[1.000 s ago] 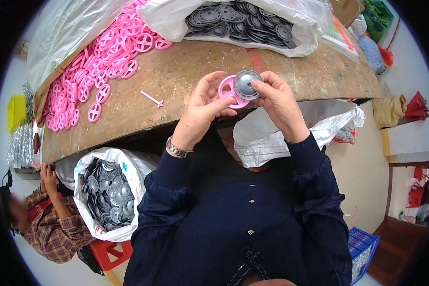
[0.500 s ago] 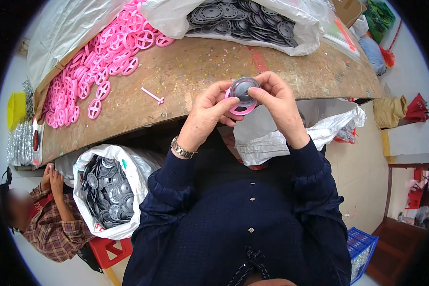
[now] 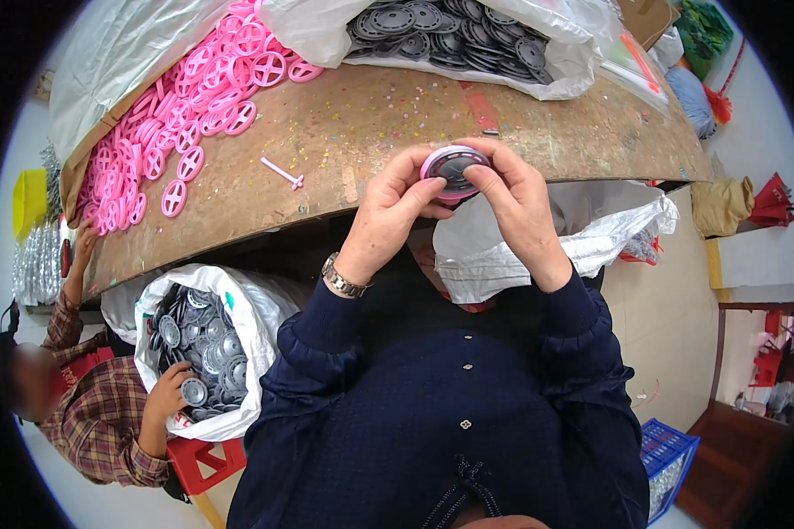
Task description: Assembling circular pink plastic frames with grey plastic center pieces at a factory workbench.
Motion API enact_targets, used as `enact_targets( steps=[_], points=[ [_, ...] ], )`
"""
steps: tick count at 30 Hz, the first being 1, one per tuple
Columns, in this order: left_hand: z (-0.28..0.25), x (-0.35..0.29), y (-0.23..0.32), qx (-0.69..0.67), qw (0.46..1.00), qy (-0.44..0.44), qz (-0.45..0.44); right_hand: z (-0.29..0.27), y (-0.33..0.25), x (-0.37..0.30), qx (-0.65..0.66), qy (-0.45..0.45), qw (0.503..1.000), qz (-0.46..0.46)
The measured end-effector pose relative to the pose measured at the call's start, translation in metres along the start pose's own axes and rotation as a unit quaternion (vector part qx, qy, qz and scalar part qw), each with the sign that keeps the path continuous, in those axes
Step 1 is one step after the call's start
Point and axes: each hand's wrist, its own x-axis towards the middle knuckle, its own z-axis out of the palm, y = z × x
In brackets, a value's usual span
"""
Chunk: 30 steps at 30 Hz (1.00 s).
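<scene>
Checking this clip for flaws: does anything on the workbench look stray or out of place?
One small pink pin lies alone on the bare wooden bench, apart from the pile of pink wheels. Nothing looks spilled or broken.

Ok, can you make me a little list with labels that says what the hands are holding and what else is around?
left hand: left hand, fingers pinching the pink wheel's left side
right hand: right hand, fingers on the wheel's right side
held thing: pink wheel with a dark grey disc set in it
surface: worn wooden table
on table: pile of pink wheels, one loose pink pin
far bag: white bag of grey discs
low bag: sack of grey discs, a co-worker's hand in it
</scene>
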Motion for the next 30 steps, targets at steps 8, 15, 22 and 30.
enact_targets(
  steps=[8,15,22,30],
  points=[
    [0.005,-0.004,0.001,0.015,1.000,-0.007,0.011,0.002,0.000,-0.004,0.020,0.015,0.999,0.030],
    [0.005,-0.005,-0.003,0.025,0.999,0.019,0.016,0.002,-0.006,-0.007,0.015,-0.013,0.999,0.044],
    [0.011,-0.006,-0.006,-0.012,0.999,0.046,0.016,0.005,-0.006,-0.010,0.015,0.012,0.999,0.030],
    [0.014,-0.006,-0.007,-0.051,0.996,0.070,-0.003,0.003,0.006,-0.011,-0.028,0.071,0.997,0.030]
  ],
)
